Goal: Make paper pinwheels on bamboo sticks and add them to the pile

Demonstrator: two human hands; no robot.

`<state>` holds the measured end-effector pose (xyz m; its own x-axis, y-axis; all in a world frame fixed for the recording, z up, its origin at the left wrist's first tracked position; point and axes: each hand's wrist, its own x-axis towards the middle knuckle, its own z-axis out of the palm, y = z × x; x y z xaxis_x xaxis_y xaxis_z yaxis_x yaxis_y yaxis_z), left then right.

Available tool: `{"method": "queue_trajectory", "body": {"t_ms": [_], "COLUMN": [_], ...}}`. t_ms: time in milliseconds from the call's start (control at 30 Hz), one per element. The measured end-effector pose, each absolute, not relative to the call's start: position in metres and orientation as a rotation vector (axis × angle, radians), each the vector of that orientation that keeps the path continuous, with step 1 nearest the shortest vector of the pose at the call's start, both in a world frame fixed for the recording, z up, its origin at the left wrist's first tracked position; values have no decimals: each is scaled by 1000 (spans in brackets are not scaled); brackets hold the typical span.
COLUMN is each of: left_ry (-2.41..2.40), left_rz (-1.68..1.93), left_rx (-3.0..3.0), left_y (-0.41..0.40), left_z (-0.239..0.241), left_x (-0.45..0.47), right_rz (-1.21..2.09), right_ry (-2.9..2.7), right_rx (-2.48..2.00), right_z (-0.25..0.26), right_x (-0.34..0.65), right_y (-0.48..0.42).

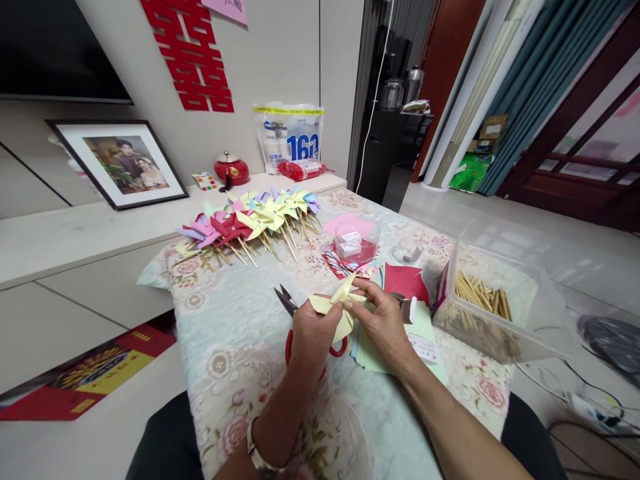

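Note:
A pale yellow paper pinwheel [344,293] is held up over the table between both hands. My left hand [314,333] pinches it near the centre from the left, thumb on top. From the right, the fingers of my right hand [383,320] close on its middle and right blade. Whether a pin sits at the centre I cannot make out. Under my left hand lie scissors [286,300] with red handles, blades pointing away and partly covered by the hand. Beside my right hand are a stack of coloured paper sheets [373,357] and a red sheet [406,281].
Finished pinwheels on sticks [260,220] lie in a pile at the far left. A clear plastic box [537,327] of wooden sticks [483,297] stands at the right edge. Behind my hands sits a clear round container [356,241], with a small clear lid [407,251] nearby.

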<state>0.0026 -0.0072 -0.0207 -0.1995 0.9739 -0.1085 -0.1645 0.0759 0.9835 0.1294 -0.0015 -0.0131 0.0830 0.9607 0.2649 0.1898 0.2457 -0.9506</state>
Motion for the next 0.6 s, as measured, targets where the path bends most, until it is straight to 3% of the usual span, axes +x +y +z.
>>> {"method": "queue_trajectory", "body": {"t_ms": [600], "left_ry": [1299], "left_rz": [1322], "left_rx": [953], "left_y": [-9], "left_z": [-17], "left_x": [3], "right_rz": [872], "right_ry": [-1349], "right_rx": [-1194], "right_z": [-12], "right_x": [128], "right_y": [-5]}}
